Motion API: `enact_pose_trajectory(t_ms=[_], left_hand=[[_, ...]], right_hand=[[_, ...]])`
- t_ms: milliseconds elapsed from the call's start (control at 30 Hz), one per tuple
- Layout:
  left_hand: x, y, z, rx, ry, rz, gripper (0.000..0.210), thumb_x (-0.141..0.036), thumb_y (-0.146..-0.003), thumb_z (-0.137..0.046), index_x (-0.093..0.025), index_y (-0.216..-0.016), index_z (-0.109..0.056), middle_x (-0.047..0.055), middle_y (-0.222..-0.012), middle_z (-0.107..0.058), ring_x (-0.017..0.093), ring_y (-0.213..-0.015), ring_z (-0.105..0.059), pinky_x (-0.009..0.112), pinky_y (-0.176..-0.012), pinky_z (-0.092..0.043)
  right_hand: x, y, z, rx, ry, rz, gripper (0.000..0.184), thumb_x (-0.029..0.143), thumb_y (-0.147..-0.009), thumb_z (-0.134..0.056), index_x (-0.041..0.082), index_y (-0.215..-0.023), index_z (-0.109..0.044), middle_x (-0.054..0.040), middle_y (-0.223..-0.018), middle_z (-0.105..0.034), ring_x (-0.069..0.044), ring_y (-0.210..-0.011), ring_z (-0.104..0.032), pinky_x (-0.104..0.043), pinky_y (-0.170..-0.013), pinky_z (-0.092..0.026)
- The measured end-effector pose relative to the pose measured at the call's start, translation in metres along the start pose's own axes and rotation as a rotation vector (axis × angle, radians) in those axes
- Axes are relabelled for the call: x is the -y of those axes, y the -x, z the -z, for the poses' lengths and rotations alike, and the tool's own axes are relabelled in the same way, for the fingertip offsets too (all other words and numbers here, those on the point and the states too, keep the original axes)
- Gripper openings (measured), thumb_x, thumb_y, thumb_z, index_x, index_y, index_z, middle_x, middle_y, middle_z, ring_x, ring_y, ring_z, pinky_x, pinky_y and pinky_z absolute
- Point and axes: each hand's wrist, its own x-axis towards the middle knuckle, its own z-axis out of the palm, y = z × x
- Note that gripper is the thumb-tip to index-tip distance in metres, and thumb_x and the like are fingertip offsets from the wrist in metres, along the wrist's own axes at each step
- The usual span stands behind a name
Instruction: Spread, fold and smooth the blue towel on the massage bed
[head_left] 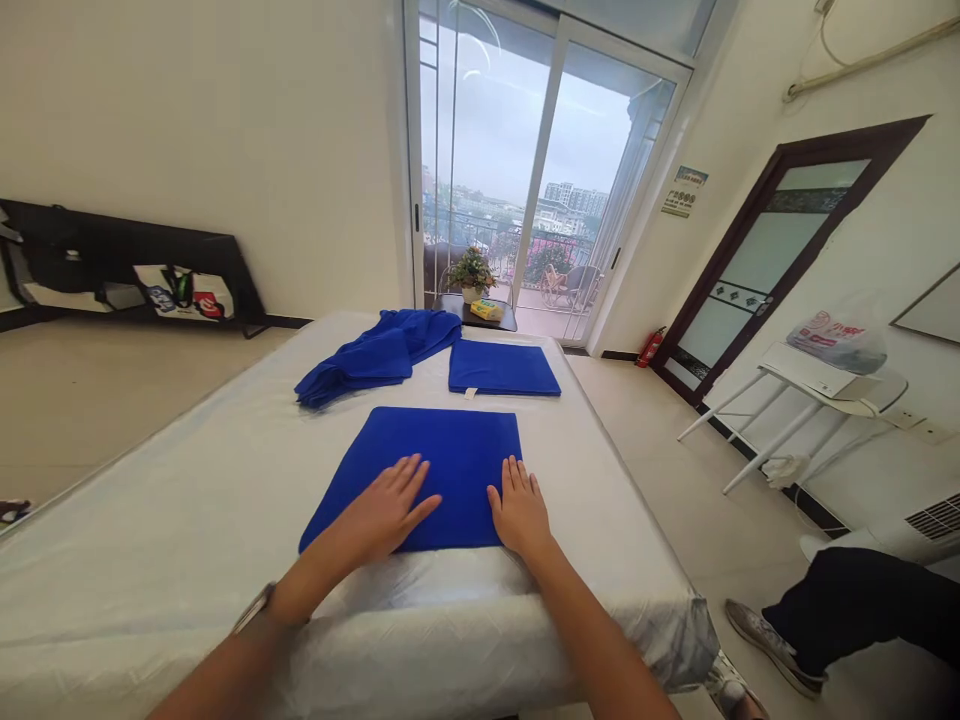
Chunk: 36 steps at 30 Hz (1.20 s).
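A folded blue cloth (457, 450) lies flat on the white-covered bed or table (225, 480) in front of me. My left hand (391, 508) rests palm down on its left part, fingers spread. On its right edge lies my right hand (519, 508), also flat with the fingers stretched forward. Just beyond, to the right, is a neatly folded blue stack (506, 368) with a small white tag on its near edge. A loose, rumpled heap of blue cloth (367, 358) sits to the left of that stack.
Past the far edge stands a small dark table with a potted plant (472, 272) and a yellow pack (487, 310). At right, a white chair (817, 390) carries a plastic bag (838, 338). A person's dark-clothed leg (862, 620) shows at lower right.
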Motion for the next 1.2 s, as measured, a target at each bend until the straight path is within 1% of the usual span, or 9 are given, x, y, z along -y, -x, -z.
enact_pose_trajectory(t_ms=[100, 167, 267, 400, 567, 667, 800, 1000, 1200], left_hand=[[-0.054, -0.053, 0.001, 0.095, 0.081, -0.138, 0.074, -0.063, -0.1, -0.016, -0.017, -0.157, -0.031, 0.012, -0.163, -0.028, 0.024, -0.152, -0.024, 0.043, -0.123, -0.023], [-0.081, -0.074, -0.007, 0.088, 0.11, -0.203, 0.075, -0.062, -0.101, -0.014, -0.014, -0.157, -0.029, 0.013, -0.163, -0.028, 0.023, -0.153, -0.022, 0.041, -0.124, -0.019], [-0.092, -0.08, -0.023, 0.035, 0.133, -0.229, 0.073, -0.059, -0.102, -0.014, -0.014, -0.158, -0.024, 0.013, -0.164, -0.026, 0.022, -0.153, -0.019, 0.039, -0.125, -0.016], [-0.056, -0.057, -0.03, 0.032, 0.118, -0.175, 0.071, -0.06, -0.102, -0.017, -0.017, -0.159, -0.023, 0.01, -0.164, -0.025, 0.022, -0.153, -0.019, 0.041, -0.125, -0.016], [0.012, -0.003, -0.012, 0.091, 0.06, 0.008, 0.073, -0.064, -0.1, -0.021, -0.021, -0.159, -0.017, 0.006, -0.165, -0.022, 0.024, -0.153, -0.019, 0.045, -0.125, -0.017], [0.038, 0.03, -0.007, 0.094, 0.005, 0.122, 0.073, -0.064, -0.1, -0.021, -0.021, -0.159, -0.016, 0.006, -0.165, -0.021, 0.025, -0.154, -0.018, 0.047, -0.125, -0.017], [0.046, 0.053, -0.012, 0.017, -0.055, 0.175, 0.079, -0.068, -0.097, -0.027, -0.021, -0.159, -0.015, 0.007, -0.165, -0.023, 0.027, -0.153, -0.02, 0.049, -0.125, -0.018], [0.04, 0.05, -0.018, -0.022, -0.066, 0.169, 0.081, -0.07, -0.095, -0.031, -0.022, -0.159, -0.015, 0.006, -0.164, -0.026, 0.027, -0.152, -0.023, 0.048, -0.125, -0.018], [0.049, 0.055, -0.016, 0.018, -0.084, 0.154, 0.084, -0.072, -0.094, -0.03, -0.022, -0.159, -0.013, 0.006, -0.165, -0.025, 0.028, -0.152, -0.024, 0.049, -0.123, -0.022]], right_hand=[[-0.002, 0.0, 0.0, -0.003, 0.036, 0.018, 0.065, 0.043, -0.105, -0.021, 0.007, -0.159, -0.021, -0.0106, -0.166, -0.015, -0.021, -0.154, -0.012, -0.041, -0.124, -0.01], [-0.003, -0.001, -0.001, 0.0, 0.059, 0.032, 0.063, 0.039, -0.105, -0.023, 0.008, -0.159, -0.022, -0.0101, -0.166, -0.014, -0.021, -0.154, -0.012, -0.041, -0.124, -0.01], [-0.005, -0.002, -0.003, 0.0, 0.074, 0.042, 0.061, 0.036, -0.104, -0.024, 0.01, -0.16, -0.022, -0.0088, -0.166, -0.013, -0.02, -0.154, -0.011, -0.04, -0.124, -0.01], [-0.003, -0.002, -0.004, -0.007, 0.061, 0.023, 0.064, 0.042, -0.105, -0.021, 0.008, -0.159, -0.021, -0.0097, -0.166, -0.015, -0.022, -0.154, -0.013, -0.041, -0.124, -0.01], [0.0, -0.001, 0.001, 0.016, 0.032, -0.001, 0.067, 0.046, -0.105, -0.016, 0.008, -0.16, -0.017, -0.0078, -0.166, -0.013, -0.02, -0.154, -0.01, -0.04, -0.125, -0.007], [0.001, 0.0, 0.002, 0.047, 0.021, -0.008, 0.068, 0.048, -0.105, -0.014, 0.008, -0.16, -0.015, -0.0065, -0.167, -0.011, -0.02, -0.154, -0.008, -0.04, -0.125, -0.006], [0.002, -0.001, 0.006, 0.064, 0.047, -0.01, 0.069, 0.048, -0.104, -0.014, 0.008, -0.16, -0.015, -0.0068, -0.167, -0.012, -0.02, -0.154, -0.009, -0.041, -0.125, -0.006], [0.006, -0.021, 0.021, 0.096, 0.092, 0.001, 0.068, 0.046, -0.104, -0.015, 0.006, -0.16, -0.019, -0.0097, -0.166, -0.016, -0.022, -0.154, -0.012, -0.043, -0.125, -0.007], [0.003, -0.044, 0.007, 0.046, 0.025, -0.046, 0.068, 0.046, -0.104, -0.014, 0.007, -0.16, -0.016, -0.0076, -0.167, -0.011, -0.019, -0.154, -0.008, -0.038, -0.125, -0.006]])
